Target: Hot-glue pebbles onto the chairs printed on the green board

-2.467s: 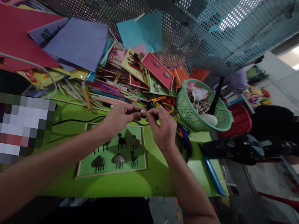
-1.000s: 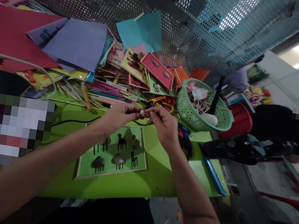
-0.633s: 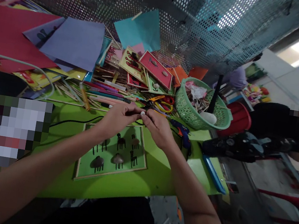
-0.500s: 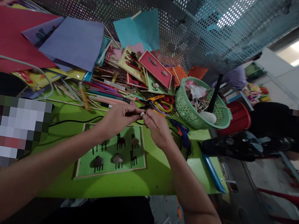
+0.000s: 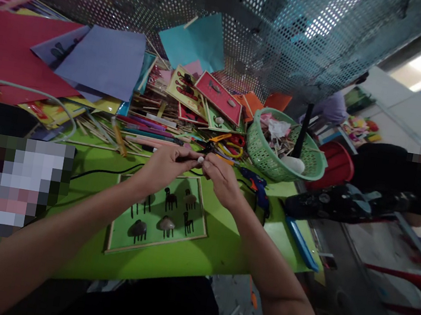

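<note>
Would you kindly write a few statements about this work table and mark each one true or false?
1. The left hand and right hand meet at a small white piece. True.
2. The glue gun lies inside the green basket. False: it lies on the table, outside the basket.
3. A framed green picture lies on the table. True.
4. The purple sheet is underneath the hands. False: it lies beyond them, towards the left.
</note>
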The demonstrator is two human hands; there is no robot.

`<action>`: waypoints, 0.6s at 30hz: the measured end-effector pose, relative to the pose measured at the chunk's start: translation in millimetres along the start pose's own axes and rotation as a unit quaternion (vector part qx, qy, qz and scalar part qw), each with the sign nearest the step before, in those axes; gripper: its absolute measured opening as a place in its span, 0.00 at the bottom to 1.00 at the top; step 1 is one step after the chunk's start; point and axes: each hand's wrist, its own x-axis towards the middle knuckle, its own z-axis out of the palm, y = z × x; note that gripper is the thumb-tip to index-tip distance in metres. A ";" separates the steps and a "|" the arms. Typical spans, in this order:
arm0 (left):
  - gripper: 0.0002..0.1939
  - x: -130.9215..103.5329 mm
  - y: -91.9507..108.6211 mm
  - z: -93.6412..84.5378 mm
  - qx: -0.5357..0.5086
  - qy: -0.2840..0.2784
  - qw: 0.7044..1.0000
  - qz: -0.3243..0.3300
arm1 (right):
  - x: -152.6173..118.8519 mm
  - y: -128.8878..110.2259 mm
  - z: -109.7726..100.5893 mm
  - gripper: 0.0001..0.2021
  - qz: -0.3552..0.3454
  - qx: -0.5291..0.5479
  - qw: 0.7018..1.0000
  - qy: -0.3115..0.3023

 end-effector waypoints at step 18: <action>0.23 3.9 -3.8 -8.3 -0.123 -0.004 0.988 -0.095 | -1.2 -8.3 -6.5 0.14 -0.038 -0.080 0.994 0.058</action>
